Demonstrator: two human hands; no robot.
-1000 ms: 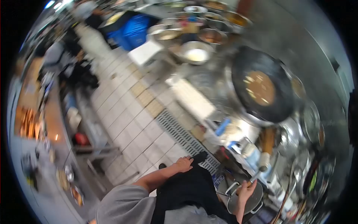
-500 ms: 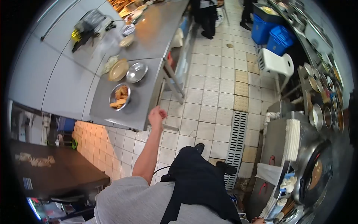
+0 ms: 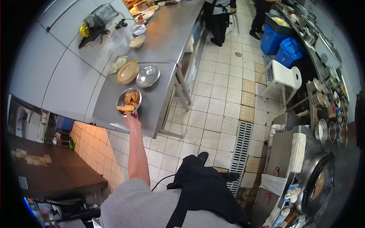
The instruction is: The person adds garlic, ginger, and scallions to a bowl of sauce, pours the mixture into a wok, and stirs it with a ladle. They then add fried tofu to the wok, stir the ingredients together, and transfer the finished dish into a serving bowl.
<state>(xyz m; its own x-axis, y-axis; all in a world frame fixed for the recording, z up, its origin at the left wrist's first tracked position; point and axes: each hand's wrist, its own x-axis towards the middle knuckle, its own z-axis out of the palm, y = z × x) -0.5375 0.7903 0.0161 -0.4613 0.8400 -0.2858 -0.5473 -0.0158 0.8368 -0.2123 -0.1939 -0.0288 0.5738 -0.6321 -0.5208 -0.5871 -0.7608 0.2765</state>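
My left hand (image 3: pixel 132 121) is at the near rim of a round metal bowl (image 3: pixel 118 102), its fingers closed on the edge and partly hidden. Golden-brown fried pieces (image 3: pixel 131 98) fill the bowl, with paler yellow sticks (image 3: pixel 125 108) at the near side. Just beyond it on the steel table (image 3: pixel 104 110) sit a shiny metal basin (image 3: pixel 148 76) with nothing in it and a tan two-handled dish (image 3: pixel 127 72). My right hand is out of the picture.
A crumpled cloth (image 3: pixel 117 65) lies behind the dish. To the right are a floor drain grate (image 3: pixel 240 152), a white stool (image 3: pixel 286 76), blue bins (image 3: pixel 288 53) and a wok (image 3: pixel 317 184) on the stove. Two people (image 3: pixel 219 19) stand farther along the aisle.
My left hand has moved from beside the table's corner, leftward and up to the bowl's near rim. My right hand, partly visible at the bottom edge before, has left the view.
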